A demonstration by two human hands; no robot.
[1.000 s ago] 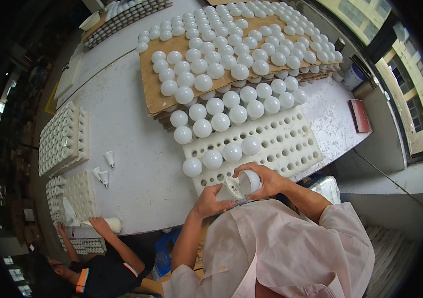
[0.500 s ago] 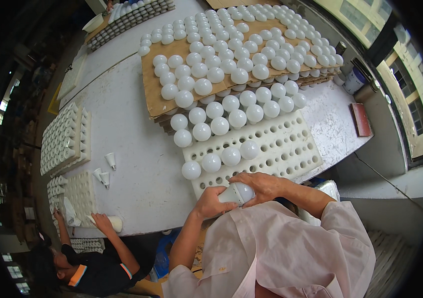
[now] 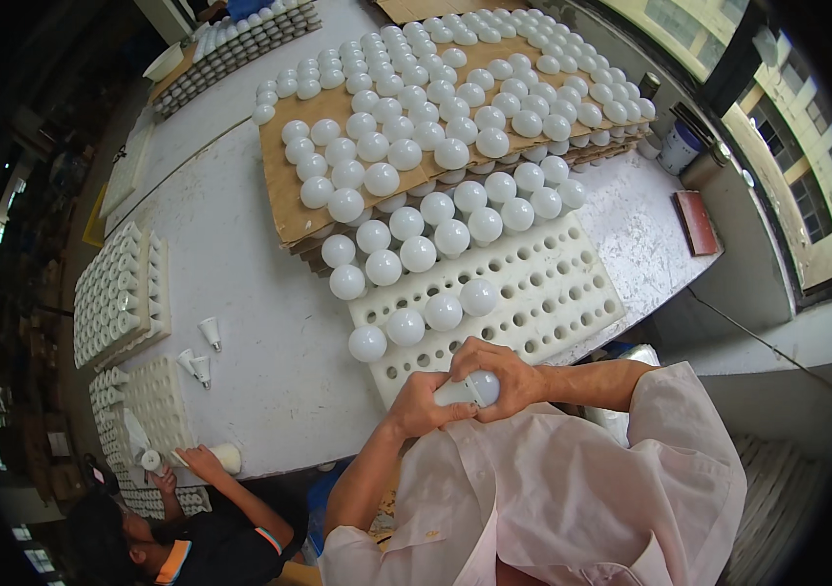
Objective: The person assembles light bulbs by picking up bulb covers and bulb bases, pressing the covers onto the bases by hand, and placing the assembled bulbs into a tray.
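Note:
Close to my chest, at the table's near edge, I hold a light bulb (image 3: 483, 389) on its side between both hands. My left hand (image 3: 419, 404) grips its white lower body. My right hand (image 3: 500, 372) is wrapped round the frosted dome, its fingers reaching over the top. Just beyond my hands lies a white foam tray (image 3: 560, 283) with rows of holes. Along its left part stands a short row of bulbs (image 3: 443, 312), domes up. Two fuller rows of bulbs (image 3: 451, 238) stand along its far side.
Behind, stacked cardboard layers (image 3: 284, 200) carry many bulbs. Left on the table lie white bulb housings (image 3: 209, 333) and packed foam trays (image 3: 108, 293). A co-worker (image 3: 211, 537) at lower left handles a white round piece (image 3: 150, 460). A dark red box (image 3: 696, 223) lies at right.
My right hand's fingers have shifted farther over the bulb, toward my left hand. The co-worker has brought a white round piece up into sight. The view has shifted slightly.

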